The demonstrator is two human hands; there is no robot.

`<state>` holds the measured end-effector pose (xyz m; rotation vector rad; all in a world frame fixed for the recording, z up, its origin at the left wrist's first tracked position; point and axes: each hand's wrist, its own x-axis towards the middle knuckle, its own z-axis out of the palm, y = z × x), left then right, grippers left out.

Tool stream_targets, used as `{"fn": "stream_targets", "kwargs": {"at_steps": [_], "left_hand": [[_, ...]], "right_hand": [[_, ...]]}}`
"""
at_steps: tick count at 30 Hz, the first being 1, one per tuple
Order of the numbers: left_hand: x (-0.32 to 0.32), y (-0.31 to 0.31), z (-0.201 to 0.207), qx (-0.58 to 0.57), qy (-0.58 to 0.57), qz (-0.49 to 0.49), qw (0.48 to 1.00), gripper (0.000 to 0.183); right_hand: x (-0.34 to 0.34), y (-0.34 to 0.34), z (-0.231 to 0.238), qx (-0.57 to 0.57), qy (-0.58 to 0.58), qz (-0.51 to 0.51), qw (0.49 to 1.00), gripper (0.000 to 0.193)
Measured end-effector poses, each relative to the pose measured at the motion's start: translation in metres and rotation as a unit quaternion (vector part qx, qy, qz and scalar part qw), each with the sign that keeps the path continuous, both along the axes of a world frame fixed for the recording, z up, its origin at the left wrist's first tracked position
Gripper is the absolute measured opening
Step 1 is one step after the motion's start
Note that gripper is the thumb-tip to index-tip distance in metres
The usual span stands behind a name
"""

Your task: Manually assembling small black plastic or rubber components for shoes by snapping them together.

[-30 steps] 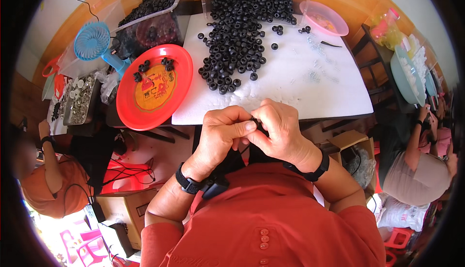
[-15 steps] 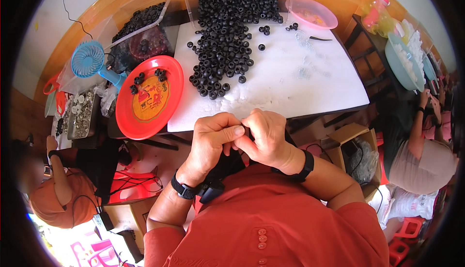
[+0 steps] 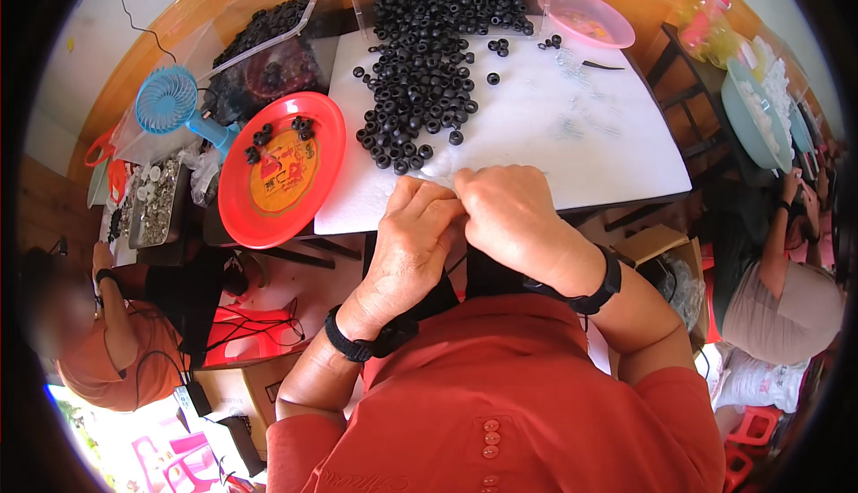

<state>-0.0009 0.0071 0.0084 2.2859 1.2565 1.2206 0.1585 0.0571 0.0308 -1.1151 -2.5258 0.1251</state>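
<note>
My left hand [image 3: 415, 239] and my right hand [image 3: 511, 218] meet at the near edge of the white tabletop [image 3: 536, 167]. Both are closed, with fingertips bent in against each other. Whatever they hold is hidden behind the knuckles. Just beyond my left fingers, a heap of small black ring-shaped pieces [image 3: 416, 100] spreads out from a clear plastic bin. A red round tray [image 3: 332, 149] lies to the left with a few clusters of black pieces [image 3: 259, 135] on it.
At the far right sits a pink bowl [image 3: 617, 33], near fine clear slivers [image 3: 576, 126] and a thin black tool [image 3: 603, 66]. A blue fan [image 3: 167, 100] and a metal tray of small parts [image 3: 154, 202] stand left. Co-workers [image 3: 125, 341] sit on both sides.
Both hands have moved forward, toward the heap, and stay together and closed. The view has shifted slightly. The heap and the red tray look the same.
</note>
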Motion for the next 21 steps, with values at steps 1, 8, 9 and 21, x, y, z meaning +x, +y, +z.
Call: {"fn": "stream_targets", "kwargs": {"at_steps": [1,8,9,21], "left_hand": [[-0.001,0.001,0.001,0.004,0.006,-0.011,1.0,0.032],[-0.002,0.008,0.001,-0.006,0.017,-0.015,1.0,0.034],[-0.002,0.01,0.001,-0.005,0.015,-0.017,1.0,0.034],[0.013,0.024,-0.011,0.011,-0.039,0.057,0.998,0.02]], "right_hand": [[0.003,0.003,0.0,-0.004,0.017,-0.001,1.0,0.009],[0.009,0.022,0.011,-0.182,0.05,-0.019,0.982,0.009],[0.012,0.023,0.013,-0.219,0.067,-0.008,0.973,0.011],[0.027,0.02,0.004,-0.269,0.169,-0.014,0.948,0.006]]}}
